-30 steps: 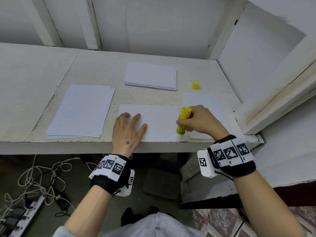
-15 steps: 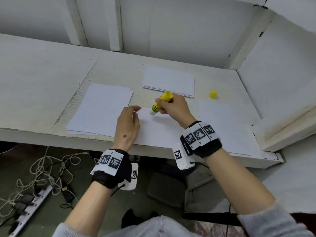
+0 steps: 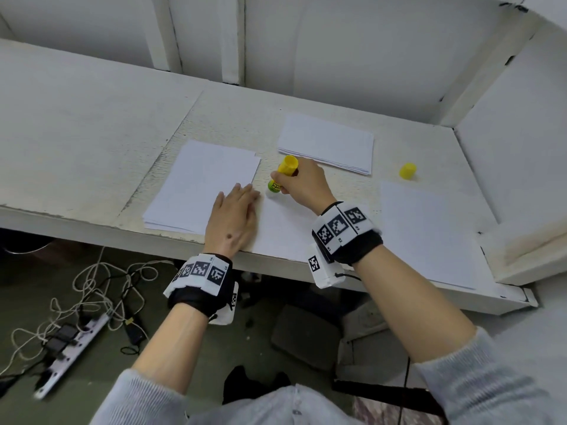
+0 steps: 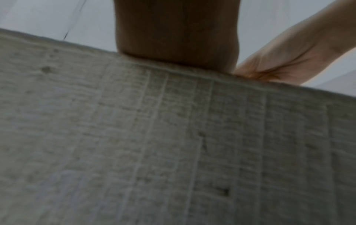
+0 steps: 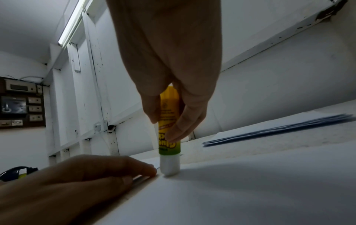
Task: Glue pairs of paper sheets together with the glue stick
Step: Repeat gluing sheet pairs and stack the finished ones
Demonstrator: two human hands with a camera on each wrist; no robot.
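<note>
— While the right hand pinches the glue stick between thumb and fingers, where does the white tip sit?

— On the far left corner of the middle sheet, stick tilted, yellow base up. Right wrist view: tip pressed on the paper, just beside the left fingertips.

— Left hand?

— Flat, fingers straight and together, pressing the middle sheet's left edge; palm near the desk's front rim.

— Other paper, relative to that sheet?

— Stack directly left, touching or overlapping under the hand; cannot tell which. Second stack beyond it. Single sheet to the right.

— Cap?

— Yellow cap standing beyond the right-hand sheet, well apart from the stick.

— Left wrist view?

— Dim, blurred: desk front edge only.
</note>
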